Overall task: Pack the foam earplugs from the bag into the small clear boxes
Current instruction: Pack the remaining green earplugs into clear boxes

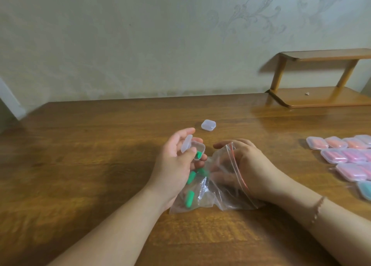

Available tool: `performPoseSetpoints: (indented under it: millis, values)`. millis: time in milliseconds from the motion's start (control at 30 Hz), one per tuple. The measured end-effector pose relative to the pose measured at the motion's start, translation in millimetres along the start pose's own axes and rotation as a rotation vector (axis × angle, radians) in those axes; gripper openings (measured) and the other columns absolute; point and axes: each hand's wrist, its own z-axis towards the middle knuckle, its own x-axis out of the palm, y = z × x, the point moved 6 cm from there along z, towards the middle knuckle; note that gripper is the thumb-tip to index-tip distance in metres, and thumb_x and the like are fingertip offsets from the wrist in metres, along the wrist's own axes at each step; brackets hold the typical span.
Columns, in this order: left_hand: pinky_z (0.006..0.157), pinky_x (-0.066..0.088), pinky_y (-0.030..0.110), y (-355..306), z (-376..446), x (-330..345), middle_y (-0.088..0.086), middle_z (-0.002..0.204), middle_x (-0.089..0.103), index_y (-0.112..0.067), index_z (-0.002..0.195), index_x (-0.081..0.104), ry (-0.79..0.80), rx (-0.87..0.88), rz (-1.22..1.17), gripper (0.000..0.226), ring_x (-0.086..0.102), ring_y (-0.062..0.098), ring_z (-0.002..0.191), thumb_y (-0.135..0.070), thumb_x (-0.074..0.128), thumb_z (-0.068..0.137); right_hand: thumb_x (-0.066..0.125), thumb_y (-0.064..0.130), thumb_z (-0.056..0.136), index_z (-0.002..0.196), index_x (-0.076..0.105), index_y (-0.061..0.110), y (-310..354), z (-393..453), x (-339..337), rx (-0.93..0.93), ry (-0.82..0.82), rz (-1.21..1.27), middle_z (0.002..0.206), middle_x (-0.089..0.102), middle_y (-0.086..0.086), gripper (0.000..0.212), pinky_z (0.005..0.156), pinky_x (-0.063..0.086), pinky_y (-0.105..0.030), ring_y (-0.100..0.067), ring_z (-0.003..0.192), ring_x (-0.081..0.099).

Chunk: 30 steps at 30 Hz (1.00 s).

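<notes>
Two bare hands work over a wooden desk (100, 145) in the head view. The left hand (176, 157) holds a small open clear box (195, 150), its fingers (186, 132) curled behind it and the thumb pressing at its front edge; the lid stands tilted up at the left, and a green earplug (198, 155) sits inside. The right hand (247, 165) is inside the mouth of a clear zip bag (218, 185) with a red seal strip; its fingers are blurred through the plastic, so I cannot tell whether they pinch anything. The bag lies on the desk between the wrists, with more green earplugs (189, 198) in its left part, under the left hand. A closed clear box (208, 124) rests on the desk just beyond the hands. Well to the right, filled boxes (341, 155) of pink and orange earplugs lie in rows, one teal at the near end. A small wooden shelf (321, 97) stands at the far right corner against the wall.
</notes>
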Motion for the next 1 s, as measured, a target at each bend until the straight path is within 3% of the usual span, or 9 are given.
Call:
performPoseSetpoints:
  millis: [100, 233, 400, 533, 633, 700, 800, 900, 1000]
  values:
    - [0.084, 0.060, 0.035, 0.5, -0.4, -0.7, -0.002, 0.111, 0.068, -0.035, 0.118, 0.060, -0.004, -0.002, -0.013, 0.035, 0.072, 0.018, 0.090, -0.005, 0.051, 0.101, 0.054, 0.075, 0.065, 0.087, 0.069, 0.036, 13.3, -1.7, -5.5, -0.015, 0.009, -0.044, 0.109, 0.058, 0.028, 0.048, 0.105, 0.034, -0.044, -0.006, 0.125, 0.039]
    - [0.081, 0.060, 0.033, 0.0, 0.1, -0.8, -0.003, 0.109, 0.069, -0.036, 0.116, 0.060, -0.004, -0.005, -0.021, 0.035, 0.073, 0.016, 0.088, -0.006, 0.051, 0.101, 0.057, 0.073, 0.066, 0.102, 0.070, 0.037, 16.3, -2.7, -6.9, 0.042, 0.020, -0.076, 0.133, 0.048, 0.022, 0.052, 0.110, 0.028, -0.041, -0.008, 0.132, 0.029]
    - [0.083, 0.060, 0.033, 0.0, -0.2, 0.0, -0.001, 0.111, 0.068, -0.035, 0.117, 0.060, 0.005, -0.002, -0.024, 0.036, 0.072, 0.019, 0.095, -0.004, 0.049, 0.101, 0.060, 0.066, 0.068, 0.102, 0.071, 0.033, 19.5, -4.8, -6.0, 0.008, -0.036, -0.075, 0.138, 0.045, 0.021, 0.048, 0.110, 0.030, -0.040, -0.005, 0.132, 0.027]
    - [0.077, 0.059, 0.027, -1.0, -0.5, -0.1, 0.000, 0.110, 0.068, -0.035, 0.115, 0.060, 0.008, 0.003, -0.041, 0.036, 0.072, 0.018, 0.093, -0.003, 0.049, 0.102, 0.066, 0.057, 0.078, 0.103, 0.070, 0.036, 21.2, -1.1, -10.1, -0.034, -0.025, -0.094, 0.133, 0.047, 0.025, 0.033, 0.110, 0.030, -0.036, 0.000, 0.130, 0.027]
    - [0.077, 0.059, 0.026, -1.5, -1.2, 0.2, 0.000, 0.110, 0.068, -0.034, 0.114, 0.060, 0.004, 0.014, -0.036, 0.036, 0.071, 0.020, 0.096, -0.002, 0.049, 0.101, 0.069, 0.052, 0.075, 0.094, 0.073, 0.035, 18.8, -3.5, -28.0, -0.064, 0.038, -0.030, 0.113, 0.052, 0.034, 0.026, 0.103, 0.036, -0.020, 0.011, 0.114, 0.040]
    - [0.080, 0.060, 0.028, -3.2, -1.8, 1.0, -0.001, 0.110, 0.068, -0.032, 0.116, 0.060, 0.006, 0.040, -0.002, 0.037, 0.071, 0.019, 0.095, 0.000, 0.049, 0.101, 0.077, 0.038, 0.074, 0.087, 0.075, 0.035, 6.7, -7.3, -48.5, 0.014, 0.053, -0.015, 0.105, 0.054, 0.037, 0.014, 0.093, 0.041, -0.013, 0.010, 0.105, 0.052]
    - [0.083, 0.059, 0.028, -6.2, -2.6, 1.3, -0.001, 0.112, 0.067, -0.028, 0.121, 0.059, 0.008, 0.071, 0.056, 0.037, 0.072, 0.013, 0.092, 0.001, 0.050, 0.100, 0.079, 0.019, 0.075, 0.078, 0.072, 0.027, -10.0, -11.6, -80.4, 0.137, -0.049, 0.173, 0.096, 0.072, 0.019, 0.011, 0.091, 0.050, -0.029, 0.003, 0.095, 0.065]
    - [0.093, 0.055, 0.031, -10.7, -3.6, -0.5, -0.013, 0.112, 0.069, -0.034, 0.121, 0.060, -0.008, 0.105, 0.137, 0.036, 0.068, 0.003, 0.098, -0.006, 0.054, 0.099, 0.072, 0.000, 0.078, 0.085, 0.067, 0.010, -11.0, -16.8, -97.1, 0.150, -0.192, 0.485, 0.085, 0.075, -0.002, 0.013, 0.085, 0.053, -0.035, -0.011, 0.085, 0.072]
    - [0.089, 0.050, 0.018, -17.9, -7.1, -0.4, -0.021, 0.109, 0.069, -0.042, 0.115, 0.060, -0.001, 0.124, 0.181, 0.036, 0.061, -0.009, 0.103, -0.011, 0.059, 0.097, 0.082, 0.017, 0.065, 0.083, 0.069, 0.010, -2.9, -17.5, -90.2, 0.105, -0.159, 0.821, 0.085, 0.072, -0.012, 0.024, 0.088, 0.056, -0.041, -0.023, 0.087, 0.071]
